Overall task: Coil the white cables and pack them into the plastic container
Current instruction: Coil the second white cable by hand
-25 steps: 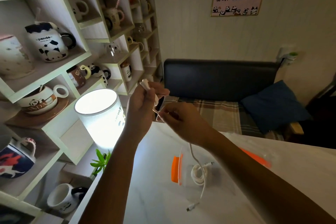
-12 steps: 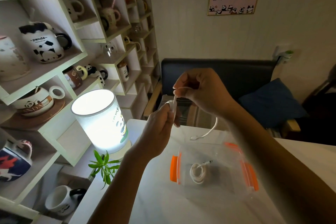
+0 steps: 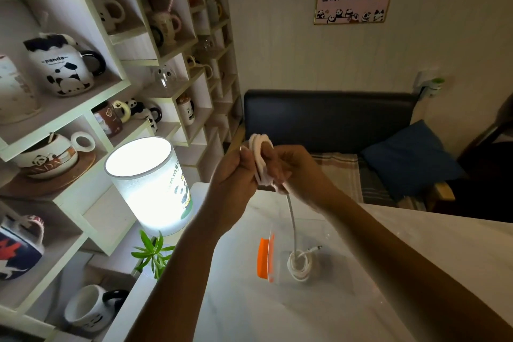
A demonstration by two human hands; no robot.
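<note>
L hand (image 3: 236, 172) pinches the white cable (image 3: 261, 158) coil, held up over the table's (image 3: 433, 233) far edge. R hand (image 3: 294, 172) grips the loops' lower part w/ the tail (image 3: 293, 219) hanging toward the plastic container (image 3: 266, 257), one coiled cable (image 3: 299, 265) inside. Risk: slack grip, loops spring apart. Vs 0.5 s ago: more turns wound, tail now hangs straight down.

Container (image 3: 319, 233) clear glossy plastic; cables (image 3: 299, 265) smooth white; table (image 3: 416, 230) glossy marble-look.

A container (image 3: 319, 233) sits on the table (image 3: 416, 230), a coiled cable (image 3: 299, 265) inside it. The lamp (image 3: 150, 186) stands to its left, shelves (image 3: 83, 108) farther left, and the sofa (image 3: 327, 116) beyond the table.
</note>
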